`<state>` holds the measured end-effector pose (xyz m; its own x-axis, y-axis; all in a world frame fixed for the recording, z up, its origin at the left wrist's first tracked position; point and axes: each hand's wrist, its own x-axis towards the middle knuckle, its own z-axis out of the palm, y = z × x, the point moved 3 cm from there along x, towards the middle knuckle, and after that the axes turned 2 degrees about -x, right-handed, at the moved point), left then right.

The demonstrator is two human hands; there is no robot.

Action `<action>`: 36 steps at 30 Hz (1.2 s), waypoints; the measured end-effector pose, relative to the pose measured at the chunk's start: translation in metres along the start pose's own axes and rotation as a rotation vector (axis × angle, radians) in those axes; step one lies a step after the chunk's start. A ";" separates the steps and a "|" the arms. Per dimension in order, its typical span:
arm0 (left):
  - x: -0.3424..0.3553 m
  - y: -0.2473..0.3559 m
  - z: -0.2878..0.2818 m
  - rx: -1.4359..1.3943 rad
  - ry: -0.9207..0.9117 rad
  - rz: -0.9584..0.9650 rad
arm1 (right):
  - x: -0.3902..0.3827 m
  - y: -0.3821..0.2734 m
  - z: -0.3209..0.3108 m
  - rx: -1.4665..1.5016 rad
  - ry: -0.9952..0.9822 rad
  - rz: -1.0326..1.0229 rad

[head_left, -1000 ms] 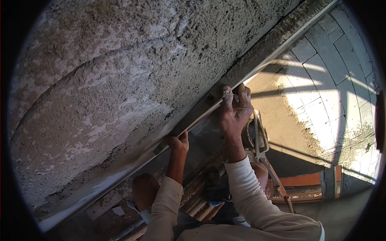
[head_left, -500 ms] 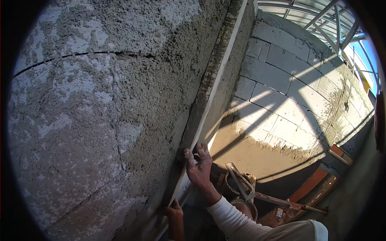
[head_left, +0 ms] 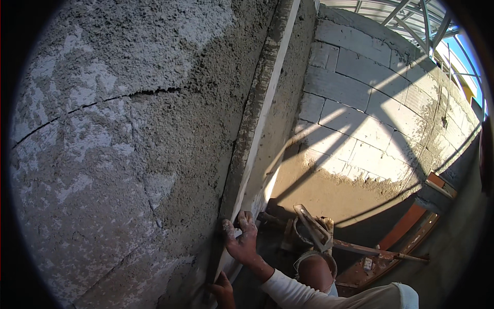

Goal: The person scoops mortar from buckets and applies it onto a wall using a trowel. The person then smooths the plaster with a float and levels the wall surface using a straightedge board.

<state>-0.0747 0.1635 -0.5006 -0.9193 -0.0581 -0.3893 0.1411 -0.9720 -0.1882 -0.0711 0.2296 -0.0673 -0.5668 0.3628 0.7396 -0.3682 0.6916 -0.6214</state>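
Straightedge (head_left: 257, 129) stands nearly upright against the rough plastered wall (head_left: 118, 154), running from top centre down to the hands. Left hand (head_left: 222, 288) grips its lower end, fingers curled; just above, right hand (head_left: 241, 241) clasps its edge, sleeved forearm angling in from lower right.

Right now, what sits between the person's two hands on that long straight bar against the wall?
In the head view, only a bare stretch of the straightedge shows between the right hand above and the left hand below; both hands grip it.
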 end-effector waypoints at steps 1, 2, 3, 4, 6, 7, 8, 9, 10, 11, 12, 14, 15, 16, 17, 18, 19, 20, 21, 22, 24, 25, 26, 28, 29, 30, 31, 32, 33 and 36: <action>0.012 -0.005 0.000 -0.120 0.055 -0.055 | 0.017 0.002 0.002 -0.001 -0.005 -0.001; -0.010 -0.051 0.050 -0.084 0.203 -0.115 | 0.049 0.016 -0.023 -0.010 0.020 0.041; -0.041 -0.085 0.117 -0.048 0.339 -0.152 | 0.076 0.020 -0.044 0.000 0.041 0.075; -0.040 -0.096 0.139 -0.056 0.329 -0.146 | 0.093 0.030 -0.043 -0.021 0.045 0.013; -0.037 -0.105 0.152 -0.004 0.284 -0.063 | 0.107 0.035 -0.045 -0.120 -0.016 -0.018; -0.036 -0.106 0.152 0.001 0.290 -0.068 | 0.108 0.034 -0.047 -0.127 -0.014 -0.011; -0.034 -0.106 0.151 0.004 0.314 -0.079 | 0.109 0.035 -0.046 -0.114 -0.066 0.049; -0.029 -0.105 0.150 0.007 0.338 -0.088 | 0.112 0.036 -0.047 -0.099 -0.118 0.109; -0.016 -0.100 0.137 0.004 0.336 -0.074 | 0.120 0.027 -0.044 -0.087 -0.127 0.109; 0.007 -0.088 0.114 -0.033 0.295 -0.064 | 0.133 0.010 -0.037 -0.062 -0.039 0.044; 0.020 -0.082 0.101 -0.062 0.257 -0.071 | 0.149 -0.003 -0.036 -0.051 0.060 -0.017; -0.006 -0.102 0.120 -0.018 0.298 -0.098 | 0.204 -0.014 -0.058 -0.032 0.110 -0.143; -0.020 -0.106 0.131 0.014 0.334 -0.104 | 0.211 -0.015 -0.062 -0.038 0.117 -0.140; -0.025 -0.102 0.132 0.017 0.333 -0.106 | 0.214 -0.021 -0.065 -0.133 0.175 -0.162; -0.025 -0.095 0.126 0.061 0.331 -0.095 | 0.217 -0.024 -0.061 -0.222 0.224 -0.184; -0.026 -0.089 0.117 0.107 0.330 -0.087 | 0.208 -0.023 -0.055 -0.219 0.219 -0.184; -0.025 -0.079 0.101 0.077 0.316 -0.110 | 0.188 -0.018 -0.052 -0.194 0.217 -0.150; -0.012 -0.052 0.065 0.071 0.314 -0.094 | 0.166 -0.016 -0.042 -0.148 0.205 -0.113; 0.001 -0.025 0.028 0.111 0.273 -0.088 | 0.146 -0.017 -0.034 -0.135 0.197 -0.113; 0.012 -0.019 0.006 0.149 0.232 -0.089 | 0.129 -0.019 -0.031 -0.125 0.191 -0.135; 0.028 -0.015 -0.009 0.104 0.269 -0.107 | 0.127 -0.014 -0.021 -0.104 0.185 -0.142; 0.033 -0.021 -0.013 0.063 0.305 -0.154 | 0.147 -0.005 -0.025 -0.179 0.217 -0.167; 0.016 -0.041 0.016 0.081 0.312 -0.168 | 0.165 0.007 -0.034 -0.263 0.252 -0.181; -0.010 -0.103 0.093 0.122 0.270 -0.132 | 0.221 0.032 -0.064 -0.072 0.169 -0.118; -0.007 -0.104 0.103 0.123 0.274 -0.119 | 0.236 0.028 -0.066 -0.063 0.162 -0.110; 0.000 -0.103 0.105 0.101 0.278 -0.116 | 0.244 0.024 -0.063 -0.032 0.134 -0.053; 0.008 -0.111 0.106 0.078 0.271 -0.135 | 0.252 0.026 -0.064 -0.014 0.121 -0.009; 0.007 -0.107 0.100 0.081 0.269 -0.138 | 0.247 0.029 -0.062 -0.014 0.126 -0.009; 0.002 -0.095 0.092 0.113 0.267 -0.102 | 0.234 0.034 -0.058 -0.029 0.143 -0.015; -0.005 -0.041 0.044 0.136 0.249 -0.078 | 0.164 0.022 -0.044 -0.150 0.179 -0.079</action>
<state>-0.0919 0.1939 -0.4515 -0.8044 0.0598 -0.5910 0.0073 -0.9938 -0.1105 -0.1399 0.3313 0.0515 -0.3955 0.3995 0.8270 -0.2855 0.8024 -0.5241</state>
